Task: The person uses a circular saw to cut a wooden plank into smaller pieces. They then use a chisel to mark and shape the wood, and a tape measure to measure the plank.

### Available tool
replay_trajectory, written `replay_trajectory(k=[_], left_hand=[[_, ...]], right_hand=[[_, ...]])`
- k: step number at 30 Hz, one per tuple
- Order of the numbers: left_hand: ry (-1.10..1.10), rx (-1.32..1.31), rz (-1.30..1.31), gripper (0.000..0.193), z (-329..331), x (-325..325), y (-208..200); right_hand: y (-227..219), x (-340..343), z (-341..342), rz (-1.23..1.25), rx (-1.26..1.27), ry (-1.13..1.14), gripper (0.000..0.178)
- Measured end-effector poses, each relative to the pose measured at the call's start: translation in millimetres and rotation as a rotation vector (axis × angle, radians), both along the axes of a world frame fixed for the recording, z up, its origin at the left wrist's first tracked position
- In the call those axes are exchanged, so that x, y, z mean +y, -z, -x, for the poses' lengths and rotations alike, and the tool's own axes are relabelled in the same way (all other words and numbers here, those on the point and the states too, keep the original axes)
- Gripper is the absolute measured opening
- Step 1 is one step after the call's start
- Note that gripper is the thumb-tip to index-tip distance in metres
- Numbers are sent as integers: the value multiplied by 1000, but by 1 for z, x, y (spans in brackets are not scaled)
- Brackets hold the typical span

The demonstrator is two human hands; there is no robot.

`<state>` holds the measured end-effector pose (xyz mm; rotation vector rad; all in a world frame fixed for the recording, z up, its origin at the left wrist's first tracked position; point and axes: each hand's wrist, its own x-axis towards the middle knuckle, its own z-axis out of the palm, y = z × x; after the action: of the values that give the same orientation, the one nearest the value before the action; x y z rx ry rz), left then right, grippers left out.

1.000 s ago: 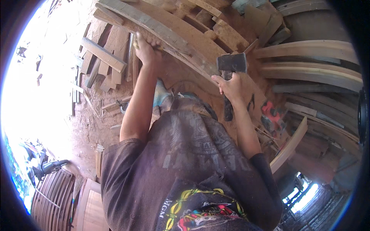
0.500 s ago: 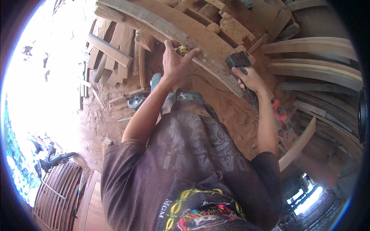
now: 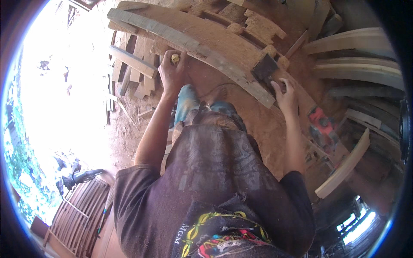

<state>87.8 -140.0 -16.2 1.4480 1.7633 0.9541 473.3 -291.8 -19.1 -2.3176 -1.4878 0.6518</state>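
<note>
A long timber beam [image 3: 189,43] stretches across in front of me, sawdust on its top. My left hand [image 3: 172,75] is closed at its near edge, around a small round yellow-ended thing [image 3: 174,59], perhaps a tool handle seen end-on. On the beam's right part lies a mallet [image 3: 265,68] with a dark block head. My right hand [image 3: 286,98] is beside it, fingers bent and apart, a gap showing between thumb and fingers. The fingertips are close to the mallet's handle; whether they touch it is hard to see.
Wood offcuts [image 3: 135,64] are piled at the left. Curved timber pieces [image 3: 357,43] are stacked at the right. A red power tool [image 3: 322,122] sits right of my forearm, near a curved pale piece [image 3: 344,165]. Slatted wooden panels [image 3: 77,215] lean at the lower left.
My left hand has moved left and closed round the yellow-ended thing. The mallet, gripped by my right hand before, now lies on the beam, with that hand's fingers loosened from it.
</note>
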Motion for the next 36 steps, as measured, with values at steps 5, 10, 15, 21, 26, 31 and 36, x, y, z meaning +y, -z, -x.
replay_trajectory(k=[5, 10, 15, 21, 26, 31, 36], left_hand=[[187, 194, -39, 42, -30, -10, -10], [210, 92, -168, 35, -2, 4, 23], [179, 21, 105, 32, 17, 16, 26], [162, 113, 174, 30, 11, -2, 12], [220, -25, 177, 24, -3, -25, 8], [518, -34, 137, 24, -33, -39, -18], [833, -279, 521, 33, -92, -50, -93]], right_hand=[[-2, -77, -26, -45, -261, 242, 56], [28, -117, -38, -167, -360, 277, 50], [33, -127, -43, -256, -218, 380, 47], [24, -126, -48, -33, 1, 493, 40], [-3, -118, -44, -331, 363, 662, 35], [-63, -90, -10, -472, 461, 536, 25], [-77, -63, 75, -386, 750, 488, 21]])
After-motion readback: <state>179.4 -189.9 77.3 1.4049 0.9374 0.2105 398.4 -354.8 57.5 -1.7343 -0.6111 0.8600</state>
